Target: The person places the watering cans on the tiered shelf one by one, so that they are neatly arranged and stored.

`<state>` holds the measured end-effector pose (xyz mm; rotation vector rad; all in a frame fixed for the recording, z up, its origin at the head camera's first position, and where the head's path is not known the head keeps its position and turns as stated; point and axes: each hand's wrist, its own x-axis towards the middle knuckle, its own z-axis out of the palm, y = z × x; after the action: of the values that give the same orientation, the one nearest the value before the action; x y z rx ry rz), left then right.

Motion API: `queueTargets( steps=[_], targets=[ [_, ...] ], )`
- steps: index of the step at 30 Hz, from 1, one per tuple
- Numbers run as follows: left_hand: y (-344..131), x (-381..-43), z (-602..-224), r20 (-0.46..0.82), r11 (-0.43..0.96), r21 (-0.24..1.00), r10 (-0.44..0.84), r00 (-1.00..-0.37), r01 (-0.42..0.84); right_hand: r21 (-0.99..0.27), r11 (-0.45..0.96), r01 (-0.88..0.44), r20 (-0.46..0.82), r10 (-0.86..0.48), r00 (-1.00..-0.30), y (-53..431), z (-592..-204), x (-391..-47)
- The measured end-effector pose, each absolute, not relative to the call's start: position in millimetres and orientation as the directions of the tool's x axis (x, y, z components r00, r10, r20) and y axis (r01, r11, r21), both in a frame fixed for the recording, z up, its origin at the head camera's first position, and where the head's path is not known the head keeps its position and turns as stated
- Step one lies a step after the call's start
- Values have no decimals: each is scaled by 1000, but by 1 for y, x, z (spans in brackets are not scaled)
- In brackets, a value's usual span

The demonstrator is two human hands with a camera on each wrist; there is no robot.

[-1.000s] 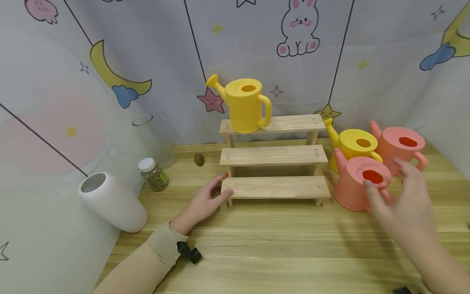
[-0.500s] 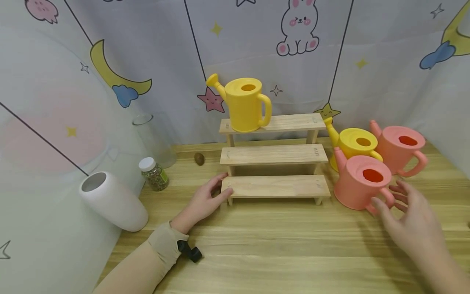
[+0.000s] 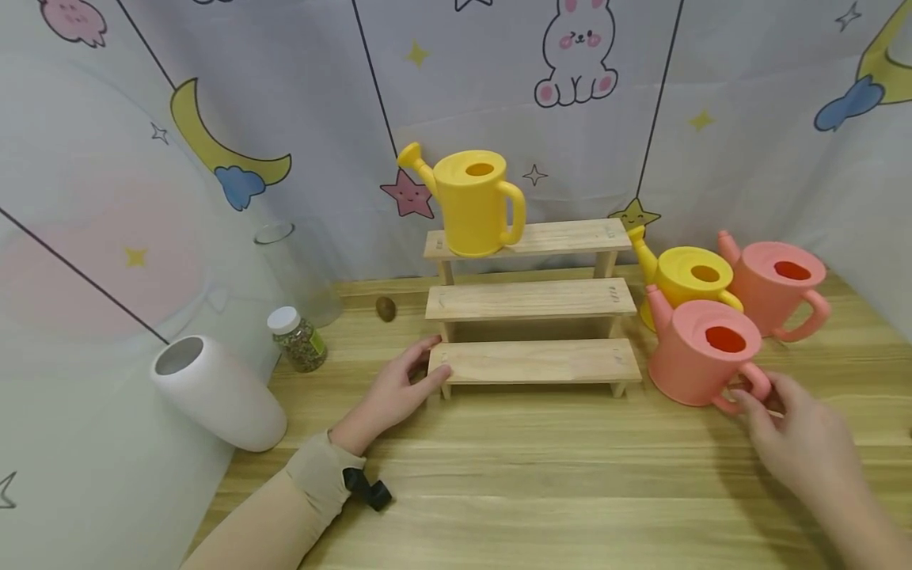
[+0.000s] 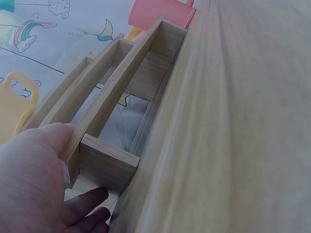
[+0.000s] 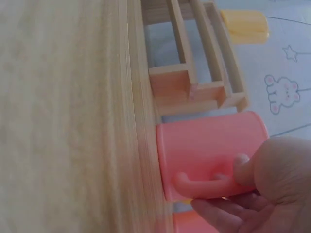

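Dropping from above the cans, the right hand (image 3: pixel 801 439) is now closing on the near pink watering can's (image 3: pixel 694 352) handle.
Head view: the can is standing at 3 o'clock of the wooden step shelf (image 3: pixel 530 305), whose lowest step the left hand (image 3: pixel 395 392) is pinching at its 9 o'clock end. Left wrist view: thumb on top, fingers underneath. Right wrist view: fingers are curling round the handle (image 5: pixel 206 184); seating them fully should keep the can upright.

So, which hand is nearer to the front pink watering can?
The right hand: its fingers are at the handle of the front pink watering can. The left hand is far off, holding the left end of the wooden step shelf.
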<state>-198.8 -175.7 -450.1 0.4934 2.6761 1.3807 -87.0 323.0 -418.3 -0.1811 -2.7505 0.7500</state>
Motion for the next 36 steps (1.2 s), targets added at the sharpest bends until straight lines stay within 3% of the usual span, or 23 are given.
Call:
queueTargets(
  steps=[11, 18, 22, 32, 36],
  targets=[
    [-177, -197, -448, 77, 532, 810, 317, -945, 245, -490, 871, 39, 258, 188, -948, 325, -411, -84],
    [-176, -198, -448, 67, 550, 800, 316, -946, 240, -556, 827, 86, 288, 289, -913, 324, -391, -77],
    [-176, -199, -450, 69, 562, 790, 316, -946, 245, -644, 765, 14, 365, 324, -873, 322, -374, -75],
    [-177, -197, -449, 67, 554, 797, 315, -947, 241, -532, 837, -126, 571, 245, -783, 294, -333, -92],
    [-176, -197, -449, 53, 563, 793, 315, -948, 232, -543, 825, -155, 575, 231, -785, 274, -317, -103]
  ],
)
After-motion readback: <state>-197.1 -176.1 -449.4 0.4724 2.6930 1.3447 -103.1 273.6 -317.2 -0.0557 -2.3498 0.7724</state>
